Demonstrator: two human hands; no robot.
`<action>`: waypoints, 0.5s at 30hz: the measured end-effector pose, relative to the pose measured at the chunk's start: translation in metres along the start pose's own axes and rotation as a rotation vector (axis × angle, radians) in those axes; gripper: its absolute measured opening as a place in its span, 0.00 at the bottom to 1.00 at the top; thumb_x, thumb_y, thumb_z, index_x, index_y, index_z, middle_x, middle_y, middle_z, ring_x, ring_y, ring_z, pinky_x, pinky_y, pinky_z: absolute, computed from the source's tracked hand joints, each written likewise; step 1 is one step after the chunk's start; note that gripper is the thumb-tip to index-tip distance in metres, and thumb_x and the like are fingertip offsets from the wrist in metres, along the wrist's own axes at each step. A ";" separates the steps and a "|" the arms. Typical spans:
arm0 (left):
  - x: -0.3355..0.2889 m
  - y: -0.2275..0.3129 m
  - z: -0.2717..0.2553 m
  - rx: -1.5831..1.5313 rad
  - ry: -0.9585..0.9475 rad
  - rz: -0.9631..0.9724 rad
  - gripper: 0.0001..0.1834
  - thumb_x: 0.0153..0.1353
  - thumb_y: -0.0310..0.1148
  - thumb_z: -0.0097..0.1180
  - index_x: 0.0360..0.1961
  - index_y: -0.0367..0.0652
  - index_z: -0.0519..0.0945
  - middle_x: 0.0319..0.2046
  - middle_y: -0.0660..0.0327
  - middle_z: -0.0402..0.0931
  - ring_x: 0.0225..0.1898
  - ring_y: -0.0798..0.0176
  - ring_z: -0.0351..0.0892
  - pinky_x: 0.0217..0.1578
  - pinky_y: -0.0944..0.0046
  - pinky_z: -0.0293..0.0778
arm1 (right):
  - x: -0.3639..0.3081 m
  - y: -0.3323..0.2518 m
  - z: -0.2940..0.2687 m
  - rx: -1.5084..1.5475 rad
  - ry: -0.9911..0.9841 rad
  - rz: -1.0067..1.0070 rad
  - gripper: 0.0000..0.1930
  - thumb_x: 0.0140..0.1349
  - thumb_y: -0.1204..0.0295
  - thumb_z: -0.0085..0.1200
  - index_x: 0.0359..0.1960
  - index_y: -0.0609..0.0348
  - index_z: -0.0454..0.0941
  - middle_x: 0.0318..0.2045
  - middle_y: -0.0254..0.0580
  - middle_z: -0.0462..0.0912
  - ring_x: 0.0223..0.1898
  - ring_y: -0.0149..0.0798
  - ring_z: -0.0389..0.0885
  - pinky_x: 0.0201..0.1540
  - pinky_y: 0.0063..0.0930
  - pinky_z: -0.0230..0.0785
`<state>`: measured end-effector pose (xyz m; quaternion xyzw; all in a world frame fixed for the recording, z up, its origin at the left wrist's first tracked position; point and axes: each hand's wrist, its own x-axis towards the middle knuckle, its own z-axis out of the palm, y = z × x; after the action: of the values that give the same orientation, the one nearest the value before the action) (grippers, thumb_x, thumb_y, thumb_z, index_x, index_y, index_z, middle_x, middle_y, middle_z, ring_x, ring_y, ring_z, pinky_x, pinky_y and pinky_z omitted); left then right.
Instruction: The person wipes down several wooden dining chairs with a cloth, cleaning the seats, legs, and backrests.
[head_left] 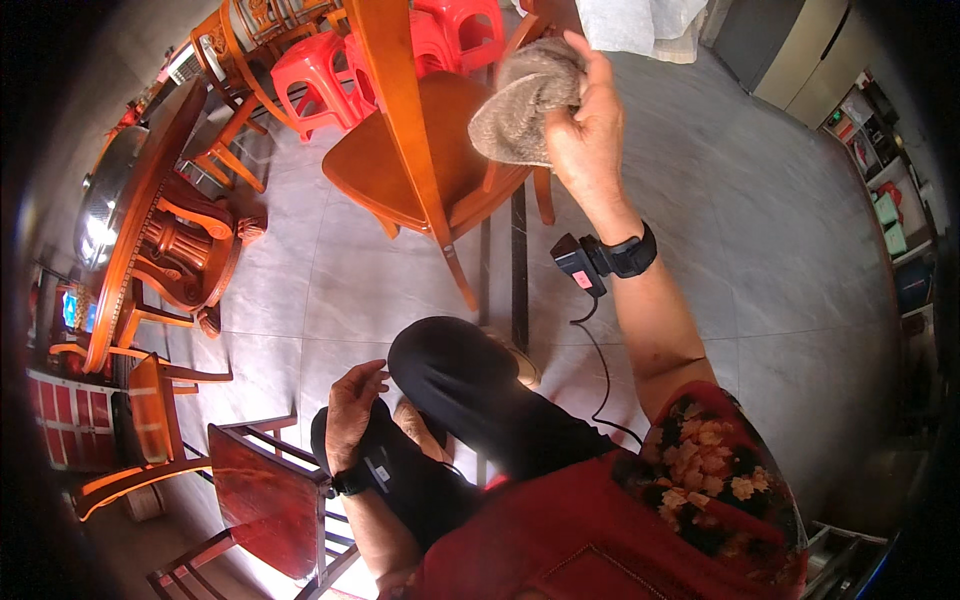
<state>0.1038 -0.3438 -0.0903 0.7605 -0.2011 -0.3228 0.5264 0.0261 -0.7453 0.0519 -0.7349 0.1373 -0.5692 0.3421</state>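
Observation:
My right hand point(588, 130) is raised at the upper middle, fingers closed round a grey-brown cloth point(520, 105). The cloth is bunched and hangs over the right side of an orange-brown wooden chair point(375, 180); whether it touches the wood I cannot tell. One long post of that chair slants across in front of its seat. Lower down, my left hand point(352, 405) rests by my bent knee, its fingers loosely curled and apart, with nothing in them. Each wrist wears a black strap; a small black device point(577, 262) with a cable sits at the right one.
Red plastic stools point(318, 80) stand behind the chair. On the left are a round carved wooden table point(165, 200) and more wooden chairs. A dark red-brown chair point(265, 500) is close by my left arm. Shelves point(885, 190) line the right side. The floor is grey tile.

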 end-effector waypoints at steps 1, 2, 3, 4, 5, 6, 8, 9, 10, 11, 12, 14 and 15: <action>-0.001 -0.001 0.000 -0.006 0.000 0.010 0.15 0.68 0.29 0.53 0.53 0.35 0.79 0.41 0.59 0.83 0.38 0.68 0.79 0.41 0.70 0.73 | -0.004 0.000 0.001 0.213 0.032 0.047 0.33 0.51 0.90 0.39 0.63 0.63 0.65 0.52 0.48 0.78 0.51 0.36 0.78 0.59 0.31 0.68; 0.000 -0.001 0.000 -0.012 -0.004 0.024 0.15 0.68 0.28 0.53 0.53 0.35 0.79 0.40 0.59 0.83 0.38 0.68 0.79 0.41 0.70 0.73 | -0.012 0.000 0.001 0.229 0.032 0.091 0.32 0.52 0.90 0.40 0.63 0.63 0.65 0.53 0.47 0.78 0.52 0.36 0.77 0.60 0.31 0.67; 0.000 0.000 -0.001 0.010 -0.003 0.027 0.15 0.68 0.28 0.53 0.53 0.35 0.79 0.40 0.59 0.83 0.38 0.68 0.79 0.41 0.70 0.73 | -0.024 0.001 0.004 0.250 0.030 0.131 0.31 0.53 0.90 0.40 0.63 0.63 0.65 0.53 0.47 0.77 0.53 0.36 0.76 0.61 0.31 0.66; -0.001 0.001 -0.001 0.033 0.001 0.030 0.15 0.68 0.28 0.52 0.53 0.35 0.79 0.40 0.59 0.83 0.38 0.68 0.79 0.41 0.70 0.73 | -0.037 0.008 0.008 0.272 0.027 0.172 0.31 0.53 0.90 0.40 0.62 0.63 0.65 0.53 0.46 0.77 0.55 0.36 0.75 0.62 0.32 0.65; -0.002 0.002 0.000 0.053 0.004 0.032 0.15 0.68 0.28 0.52 0.53 0.35 0.79 0.41 0.59 0.83 0.38 0.68 0.80 0.41 0.70 0.73 | -0.057 0.034 0.019 0.378 0.032 0.232 0.27 0.56 0.85 0.45 0.61 0.62 0.66 0.54 0.47 0.77 0.54 0.38 0.76 0.59 0.34 0.68; -0.001 0.004 0.003 0.059 0.004 0.034 0.15 0.68 0.28 0.52 0.53 0.35 0.79 0.41 0.58 0.83 0.38 0.68 0.80 0.41 0.70 0.73 | -0.079 0.059 0.026 0.477 0.036 0.300 0.24 0.60 0.81 0.49 0.60 0.61 0.66 0.55 0.48 0.77 0.54 0.40 0.77 0.57 0.36 0.71; -0.008 0.006 0.000 0.078 0.024 0.018 0.15 0.68 0.28 0.52 0.53 0.35 0.79 0.41 0.58 0.83 0.38 0.68 0.80 0.41 0.70 0.73 | -0.115 0.058 0.031 0.823 0.028 0.905 0.23 0.61 0.77 0.50 0.60 0.59 0.67 0.55 0.45 0.75 0.55 0.39 0.75 0.57 0.35 0.70; -0.011 0.007 -0.002 0.073 0.032 0.003 0.15 0.68 0.28 0.52 0.53 0.35 0.79 0.41 0.57 0.83 0.38 0.68 0.80 0.40 0.70 0.73 | -0.125 0.061 0.030 0.850 0.018 1.095 0.22 0.61 0.78 0.49 0.59 0.58 0.69 0.55 0.40 0.75 0.54 0.37 0.75 0.57 0.33 0.69; -0.013 0.007 -0.003 0.069 0.039 -0.011 0.15 0.68 0.28 0.52 0.53 0.35 0.79 0.41 0.57 0.83 0.38 0.68 0.80 0.40 0.70 0.74 | -0.135 0.066 0.029 0.871 0.007 1.286 0.21 0.62 0.79 0.48 0.58 0.56 0.70 0.54 0.36 0.75 0.54 0.35 0.74 0.57 0.31 0.67; -0.012 0.008 -0.003 0.064 0.039 -0.019 0.15 0.68 0.28 0.52 0.53 0.35 0.79 0.41 0.57 0.83 0.38 0.68 0.80 0.40 0.70 0.74 | -0.151 0.082 0.032 0.741 0.030 1.228 0.19 0.61 0.74 0.51 0.56 0.58 0.70 0.52 0.37 0.76 0.52 0.37 0.74 0.53 0.34 0.69; -0.011 0.007 -0.003 0.048 0.033 -0.011 0.15 0.68 0.28 0.53 0.53 0.35 0.79 0.41 0.57 0.83 0.38 0.68 0.80 0.40 0.70 0.74 | -0.170 0.106 0.037 0.610 0.057 1.167 0.19 0.61 0.70 0.54 0.54 0.59 0.70 0.49 0.39 0.76 0.49 0.38 0.75 0.50 0.37 0.70; -0.012 0.002 -0.006 0.017 0.028 -0.004 0.15 0.68 0.29 0.53 0.54 0.35 0.79 0.41 0.58 0.83 0.38 0.68 0.80 0.41 0.70 0.73 | -0.187 0.137 0.044 0.653 0.090 1.190 0.19 0.60 0.68 0.57 0.51 0.61 0.72 0.46 0.39 0.77 0.47 0.37 0.75 0.48 0.35 0.69; -0.014 0.001 -0.007 0.007 0.034 -0.003 0.15 0.68 0.29 0.54 0.54 0.35 0.78 0.41 0.58 0.83 0.38 0.68 0.79 0.41 0.70 0.73 | -0.189 0.139 0.049 0.613 0.100 1.208 0.18 0.59 0.68 0.58 0.50 0.61 0.73 0.46 0.40 0.77 0.47 0.36 0.75 0.48 0.35 0.69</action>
<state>0.0990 -0.3307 -0.0837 0.7681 -0.1922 -0.3095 0.5266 0.0385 -0.7183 -0.1859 -0.3716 0.3720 -0.3246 0.7862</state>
